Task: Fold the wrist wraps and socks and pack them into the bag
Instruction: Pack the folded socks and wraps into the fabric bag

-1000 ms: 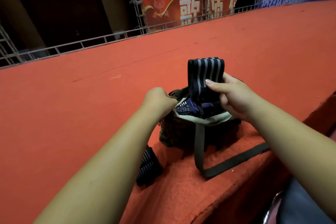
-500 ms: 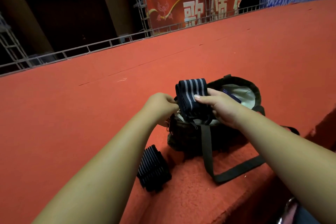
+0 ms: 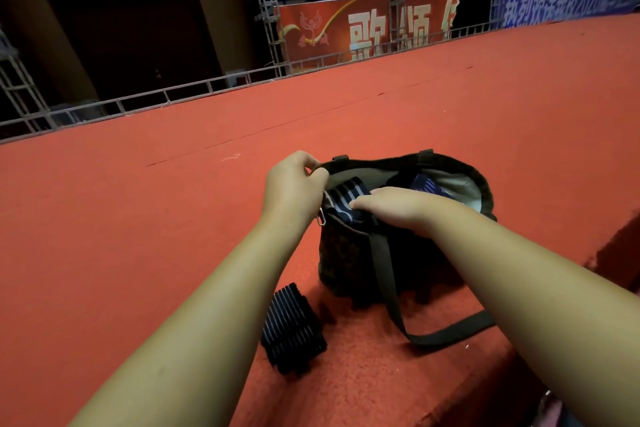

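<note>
One folded wrap [image 3: 341,194] sits half inside the bag [image 3: 346,260], grasped by the right hand [image 3: 398,206]; the left hand [image 3: 294,184] pinches the rim. A second wrap [image 3: 292,333] lies unpacked beside it.

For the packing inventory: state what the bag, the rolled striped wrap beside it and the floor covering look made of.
Bag: dark woven canvas-like cloth, matte, with pale lining.
Rolled striped wrap: probably ribbed elastic knit, dark with thin pale stripes.
Floor covering: red felt-like carpet, fuzzy matte nap.
</note>
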